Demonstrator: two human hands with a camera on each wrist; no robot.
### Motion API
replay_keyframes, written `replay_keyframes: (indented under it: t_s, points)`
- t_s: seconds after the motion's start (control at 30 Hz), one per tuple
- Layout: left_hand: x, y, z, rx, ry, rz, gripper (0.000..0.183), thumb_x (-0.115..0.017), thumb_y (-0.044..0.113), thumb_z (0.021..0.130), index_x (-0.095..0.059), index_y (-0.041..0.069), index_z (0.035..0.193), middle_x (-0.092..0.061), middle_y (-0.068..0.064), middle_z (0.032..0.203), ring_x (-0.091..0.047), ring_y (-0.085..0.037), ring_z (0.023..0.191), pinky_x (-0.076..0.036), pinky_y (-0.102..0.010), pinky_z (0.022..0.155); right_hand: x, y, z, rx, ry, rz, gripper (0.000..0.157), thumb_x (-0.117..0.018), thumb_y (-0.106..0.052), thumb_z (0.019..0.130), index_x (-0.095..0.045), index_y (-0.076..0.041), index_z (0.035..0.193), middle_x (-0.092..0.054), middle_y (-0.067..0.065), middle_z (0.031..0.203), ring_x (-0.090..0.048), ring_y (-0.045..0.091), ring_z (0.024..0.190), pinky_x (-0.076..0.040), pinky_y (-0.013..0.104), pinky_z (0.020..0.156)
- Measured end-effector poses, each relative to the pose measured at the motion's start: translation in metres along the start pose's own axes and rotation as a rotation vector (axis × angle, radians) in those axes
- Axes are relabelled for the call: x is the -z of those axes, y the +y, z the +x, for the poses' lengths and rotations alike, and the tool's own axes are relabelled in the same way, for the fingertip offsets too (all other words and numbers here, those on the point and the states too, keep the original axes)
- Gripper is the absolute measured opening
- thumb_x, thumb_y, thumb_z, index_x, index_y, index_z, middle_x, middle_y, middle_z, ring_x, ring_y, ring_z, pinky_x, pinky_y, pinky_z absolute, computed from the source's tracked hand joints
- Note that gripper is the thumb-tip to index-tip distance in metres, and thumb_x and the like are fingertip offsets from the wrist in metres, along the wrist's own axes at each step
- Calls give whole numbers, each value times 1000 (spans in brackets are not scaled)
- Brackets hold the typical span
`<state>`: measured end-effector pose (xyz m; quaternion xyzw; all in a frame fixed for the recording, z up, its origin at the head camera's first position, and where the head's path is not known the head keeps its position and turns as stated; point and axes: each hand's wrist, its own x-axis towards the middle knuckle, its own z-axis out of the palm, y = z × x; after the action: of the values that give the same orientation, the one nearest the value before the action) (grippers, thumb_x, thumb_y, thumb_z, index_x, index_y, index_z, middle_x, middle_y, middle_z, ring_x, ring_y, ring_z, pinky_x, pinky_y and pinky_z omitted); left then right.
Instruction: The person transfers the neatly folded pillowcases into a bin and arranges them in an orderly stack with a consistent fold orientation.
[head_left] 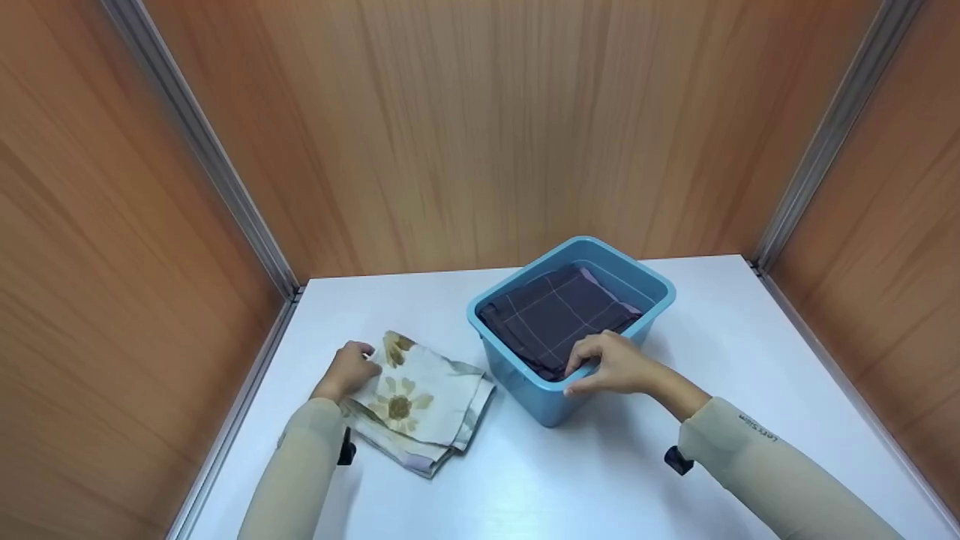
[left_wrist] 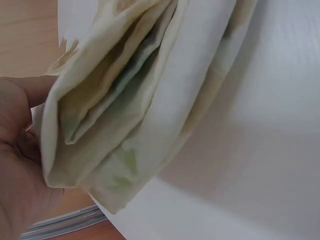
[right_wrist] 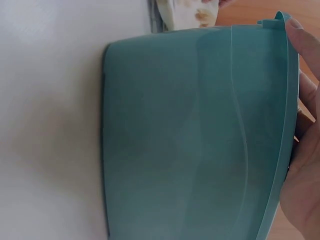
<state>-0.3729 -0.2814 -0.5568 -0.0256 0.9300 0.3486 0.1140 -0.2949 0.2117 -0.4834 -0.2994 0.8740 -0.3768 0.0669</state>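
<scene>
My left hand (head_left: 351, 369) holds the left edge of a folded white cloth (head_left: 442, 409) with a tan flower print. Its stacked layers show from the side in the left wrist view, with the thumb and fingers at the folded edge (left_wrist: 55, 150). To the right stands a blue plastic bin (head_left: 525, 391), set at an angle on the table. The right hand (head_left: 619, 366) grips the bin's rim at the near corner, thumb outside and fingers over the inner side. Inside lies a dark checked cloth (head_left: 555, 315), folded flat, with a bit of purple fabric (head_left: 600, 285) beside it.
The white table (head_left: 510, 480) is enclosed by wood-grain panels (head_left: 480, 135) at the back and both sides. Grey metal strips (head_left: 217, 165) run along the corners. The bin stands near the back panel.
</scene>
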Motion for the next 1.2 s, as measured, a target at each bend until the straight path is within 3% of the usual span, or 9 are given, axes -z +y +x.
replay_keyframes:
  t_s: [0.33, 0.5, 0.63, 0.8, 1.0, 1.2]
  points:
    - [11, 7, -6, -92, 34, -74, 44, -67, 7, 99, -63, -14, 138, -61, -35, 146, -53, -53, 144, -41, -64, 124, -1, 2, 0, 12, 20, -18, 20, -96, -34, 81, -86, -21, 92, -79, -8, 90, -66, 6, 87, -52, 30, 86]
    - [20, 15, -12, -121, 16, -93, 36, -68, 9, 100, -70, -8, 131, -66, -30, 143, -56, -50, 143, -40, -65, 124, -1, 2, 0, 18, 10, -7, 21, -96, -34, 82, -86, -19, 93, -79, -6, 90, -66, 7, 86, -55, 26, 82]
    - [28, 24, -16, -147, 14, -102, 27, -69, 9, 100, -75, -3, 124, -72, -23, 133, -63, -41, 129, -44, -62, 120, 0, 2, 1, 8, 0, 6, 20, -95, -33, 83, -86, -19, 93, -79, -5, 91, -66, 8, 87, -56, 25, 82]
    - [37, 36, -19, -194, 45, -112, 21, -71, 8, 98, -78, 0, 116, -75, -16, 117, -62, -28, 106, -51, -48, 105, 1, 1, 0, -8, -10, 19, 19, -95, -32, 83, -85, -19, 93, -79, -4, 93, -66, 10, 88, -57, 26, 83]
    - [47, 47, -25, -241, 26, -133, 17, -73, 8, 98, -79, 4, 113, -75, -12, 115, -59, -25, 104, -48, -42, 100, 2, 0, 1, -11, -20, 17, 20, -95, -32, 83, -85, -18, 93, -79, -4, 94, -68, 13, 90, -57, 26, 85]
    - [55, 58, -31, -306, -10, -151, 17, -75, 5, 97, -80, 2, 112, -76, -8, 107, -59, -20, 94, -50, -31, 85, 4, -1, 2, 7, -42, 23, 20, -95, -31, 84, -85, -16, 94, -79, 0, 94, -72, 30, 91, -57, 26, 84]
